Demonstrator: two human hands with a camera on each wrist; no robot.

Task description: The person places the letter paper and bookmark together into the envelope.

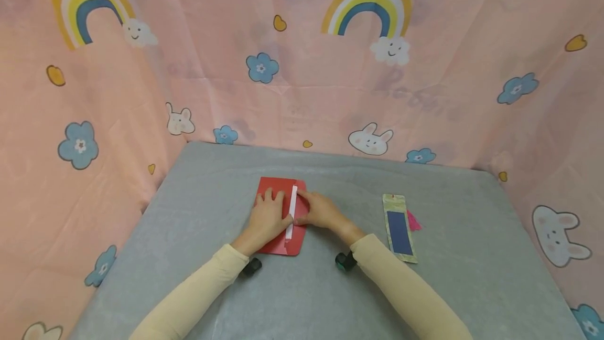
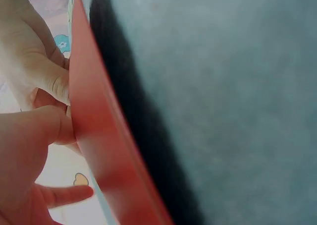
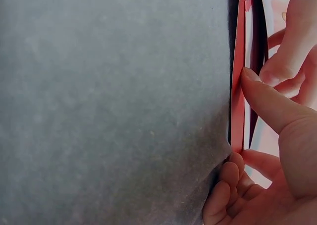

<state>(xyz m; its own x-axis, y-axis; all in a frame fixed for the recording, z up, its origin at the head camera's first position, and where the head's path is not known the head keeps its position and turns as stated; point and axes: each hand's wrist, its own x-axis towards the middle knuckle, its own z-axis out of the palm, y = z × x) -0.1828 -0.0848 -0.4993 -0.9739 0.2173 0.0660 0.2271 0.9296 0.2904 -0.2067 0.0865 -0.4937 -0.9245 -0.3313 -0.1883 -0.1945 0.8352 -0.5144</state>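
Observation:
A flat red folded card (image 1: 274, 246) with rounded corners lies on the table, and a narrow white strip (image 1: 289, 232) runs along its right side. My left hand (image 1: 267, 219) rests on the card with its fingers spread, the thumb reaching the strip. At the card's right part, my right hand (image 1: 323, 211) presses with thumb and index finger set apart along the strip. In the right wrist view, the right thumb (image 3: 270, 101) touches near the card's red edge (image 3: 238, 106), while its other fingers curl beside the lower end.
To the right lies a green patterned bookmark-like strip (image 1: 388, 204) with a dark blue panel (image 1: 399, 232) and a pink tassel (image 1: 413, 221). A grey cloth covers the table (image 1: 302, 298). Pink printed curtains (image 1: 302, 104) enclose its back and sides.

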